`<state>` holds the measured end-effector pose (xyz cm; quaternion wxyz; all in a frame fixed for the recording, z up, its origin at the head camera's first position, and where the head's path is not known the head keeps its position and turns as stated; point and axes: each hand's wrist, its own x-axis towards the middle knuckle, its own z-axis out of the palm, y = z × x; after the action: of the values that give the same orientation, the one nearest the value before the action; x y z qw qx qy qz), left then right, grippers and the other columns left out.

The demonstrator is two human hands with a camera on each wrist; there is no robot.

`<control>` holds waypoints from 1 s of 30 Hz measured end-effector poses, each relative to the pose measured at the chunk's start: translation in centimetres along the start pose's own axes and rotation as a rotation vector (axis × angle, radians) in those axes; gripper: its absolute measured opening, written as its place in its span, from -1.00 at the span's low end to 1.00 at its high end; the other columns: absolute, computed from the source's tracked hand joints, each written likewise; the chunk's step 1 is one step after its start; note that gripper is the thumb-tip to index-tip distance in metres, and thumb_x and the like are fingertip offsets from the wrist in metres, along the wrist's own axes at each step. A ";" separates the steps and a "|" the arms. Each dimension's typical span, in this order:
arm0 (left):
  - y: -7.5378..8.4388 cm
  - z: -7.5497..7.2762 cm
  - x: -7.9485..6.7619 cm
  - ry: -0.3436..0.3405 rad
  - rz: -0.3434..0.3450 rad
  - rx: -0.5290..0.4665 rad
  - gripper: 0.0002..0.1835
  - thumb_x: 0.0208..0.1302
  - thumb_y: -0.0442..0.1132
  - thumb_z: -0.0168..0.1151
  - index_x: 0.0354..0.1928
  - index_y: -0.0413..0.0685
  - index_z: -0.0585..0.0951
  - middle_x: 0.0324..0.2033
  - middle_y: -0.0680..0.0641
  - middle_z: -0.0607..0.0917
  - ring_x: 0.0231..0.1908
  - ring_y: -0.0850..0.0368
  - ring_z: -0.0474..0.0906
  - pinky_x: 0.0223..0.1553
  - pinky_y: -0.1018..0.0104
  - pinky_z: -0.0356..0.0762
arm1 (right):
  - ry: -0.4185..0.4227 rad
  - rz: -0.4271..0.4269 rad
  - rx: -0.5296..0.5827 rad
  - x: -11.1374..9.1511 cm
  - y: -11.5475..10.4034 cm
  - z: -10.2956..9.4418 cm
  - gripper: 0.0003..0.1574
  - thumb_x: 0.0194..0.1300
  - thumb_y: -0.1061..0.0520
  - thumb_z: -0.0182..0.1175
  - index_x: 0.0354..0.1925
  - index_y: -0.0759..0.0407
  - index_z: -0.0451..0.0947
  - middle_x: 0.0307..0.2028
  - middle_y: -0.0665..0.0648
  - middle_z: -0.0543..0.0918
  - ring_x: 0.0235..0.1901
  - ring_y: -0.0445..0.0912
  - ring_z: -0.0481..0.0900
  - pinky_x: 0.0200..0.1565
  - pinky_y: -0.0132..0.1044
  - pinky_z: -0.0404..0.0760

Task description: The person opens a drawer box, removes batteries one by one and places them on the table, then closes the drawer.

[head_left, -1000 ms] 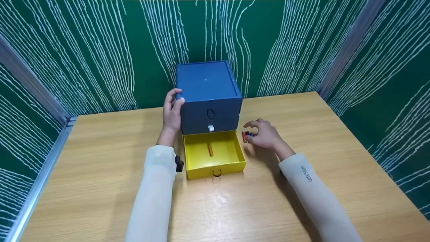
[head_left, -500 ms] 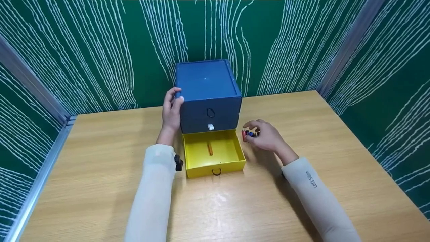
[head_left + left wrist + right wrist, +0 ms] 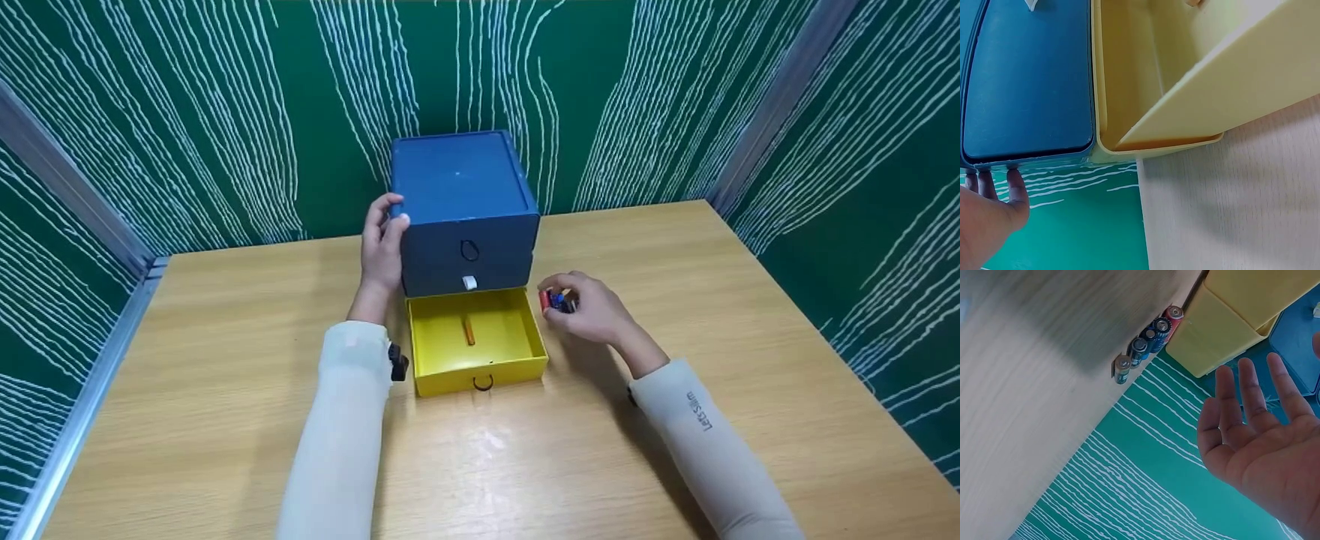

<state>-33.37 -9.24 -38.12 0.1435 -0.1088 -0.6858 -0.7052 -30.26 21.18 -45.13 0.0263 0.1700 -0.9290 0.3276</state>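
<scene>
My left hand [image 3: 382, 251] touches the left side of a blue drawer box [image 3: 465, 180] near its front corner. In the left wrist view, its fingertips meet that blue side wall. Below the blue front, a yellow drawer [image 3: 480, 381] is pulled out, with a narrow orange-brown piece [image 3: 469, 331] lying inside. My right hand [image 3: 592, 307] hovers over several batteries to the right of the drawer, partly hiding them. A red battery [image 3: 1174, 318] stands in their row with blue batteries [image 3: 1148, 340] and a brownish one [image 3: 1122, 370]. In the right wrist view, the fingers are spread apart from them.
A light wooden table [image 3: 247, 375] carries everything. Green walls with white wavy lines [image 3: 300, 112] stand behind and at both sides, with metal posts [image 3: 780, 105] at the corners. The blue front has a black loop [image 3: 469, 250] and a white tab [image 3: 469, 283].
The index finger and thumb of my right hand have drawn nearer to the red battery at the row's left end. The left hand, box and drawer look unmoved.
</scene>
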 end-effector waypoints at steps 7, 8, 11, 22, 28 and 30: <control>-1.8 -0.3 1.0 0.009 -0.012 0.012 -0.66 0.22 -0.09 -0.12 0.05 0.20 0.31 0.17 0.09 0.24 0.08 0.11 0.21 0.12 0.12 0.19 | 0.018 -0.023 0.030 -0.2 0.1 0.1 -0.55 -0.02 0.02 0.20 -0.07 -0.03 0.47 -0.18 0.11 0.53 -0.24 0.06 0.45 -0.19 -0.12 0.46; -1.8 -0.3 1.0 0.010 -0.013 0.015 -0.67 0.22 -0.08 -0.12 0.05 0.21 0.32 0.17 0.09 0.23 0.09 0.11 0.21 0.12 0.12 0.18 | 0.019 -0.022 0.036 -0.2 0.1 0.1 -0.55 -0.01 0.02 0.20 -0.07 -0.02 0.47 -0.18 0.11 0.53 -0.24 0.06 0.45 -0.19 -0.12 0.46; -1.4 -0.2 0.9 0.014 -0.022 0.020 -0.67 0.22 -0.09 -0.12 0.04 0.21 0.32 0.18 0.09 0.23 0.10 0.12 0.20 0.13 0.12 0.17 | 0.022 -0.027 0.049 -0.2 0.2 0.2 -0.57 0.00 0.04 0.19 -0.08 -0.01 0.47 -0.18 0.11 0.54 -0.25 0.07 0.46 -0.21 -0.12 0.45; -0.2 0.0 0.2 0.005 0.002 0.007 -0.63 0.21 -0.16 -0.13 0.08 0.02 0.29 0.21 -0.02 0.20 0.13 0.04 0.17 0.16 0.09 0.14 | 0.012 -0.033 0.093 -0.5 0.0 0.6 -0.62 -0.02 0.02 0.21 -0.13 -0.16 0.47 -0.15 0.09 0.54 -0.20 0.03 0.45 -0.13 -0.12 0.44; -1.8 -0.2 0.9 0.022 0.001 0.019 -0.67 0.20 -0.08 -0.10 0.04 0.21 0.32 0.19 0.08 0.22 0.12 0.12 0.17 0.15 0.11 0.16 | 0.008 -0.036 0.120 -0.5 -0.3 0.8 -0.60 -0.03 0.07 0.21 -0.12 -0.11 0.47 -0.15 0.12 0.54 -0.16 0.06 0.44 -0.06 -0.05 0.41; -1.6 -0.1 0.8 0.022 0.004 0.020 -0.67 0.21 -0.07 -0.11 0.04 0.22 0.32 0.19 0.07 0.22 0.12 0.12 0.17 0.15 0.11 0.16 | 0.014 -0.033 0.132 -0.5 -0.4 0.9 -0.59 -0.03 0.09 0.21 -0.11 -0.05 0.48 -0.18 0.11 0.54 -0.20 0.05 0.44 -0.09 -0.09 0.43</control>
<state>-34.66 -9.33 -39.39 0.1538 -0.1009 -0.6908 -0.6993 -29.58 20.48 -45.72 0.0268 0.1845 -0.9022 0.3889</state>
